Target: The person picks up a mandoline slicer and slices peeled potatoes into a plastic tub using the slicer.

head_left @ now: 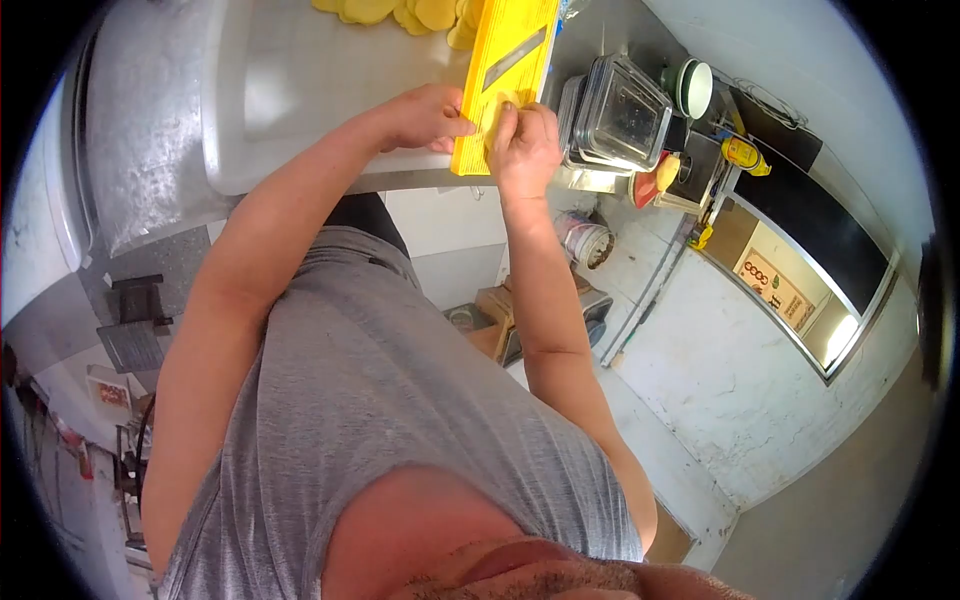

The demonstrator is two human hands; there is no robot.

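A yellow mandoline slicer [480,130] with a slanted metal blade stands tilted over the near edge of a white plastic tray [300,95]. My left hand [425,118] is closed on the slicer's left edge, near its lower end. On the slicer's face, below the blade, rests my right hand [527,150], its thumb and fingers bent together. What lies under these fingers blends with the yellow, and I cannot make it out. Several thin yellow slices, which look like potato [430,14], lie at the far side of the tray.
Stacked clear containers [625,115] stand right of the slicer on the metal counter [150,130]. Beyond them are green-rimmed bowls [690,88] and a yellow bottle [745,156]. Below the counter are a bucket [588,242] and a cardboard box [492,325]. A wall with an opening [790,270] is at right.
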